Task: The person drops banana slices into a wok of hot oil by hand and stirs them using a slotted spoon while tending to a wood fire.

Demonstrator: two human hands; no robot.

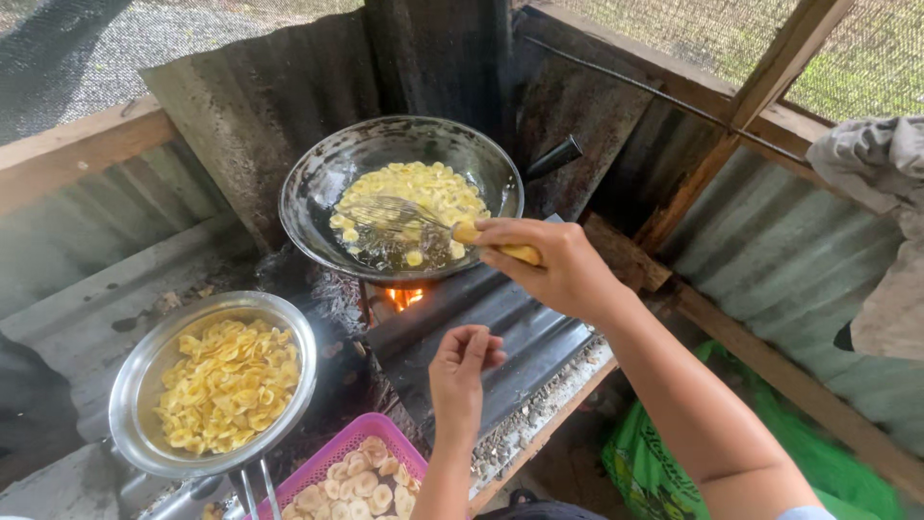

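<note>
Open room lies at frame centre, seemingly, between the wok (318, 173), steel bowl (135, 385) and pink basket (332, 453).

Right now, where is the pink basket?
In the head view, the pink basket sits at the bottom edge, left of centre, holding pale slices, just right of the metal bowl and below the left hand.
</note>
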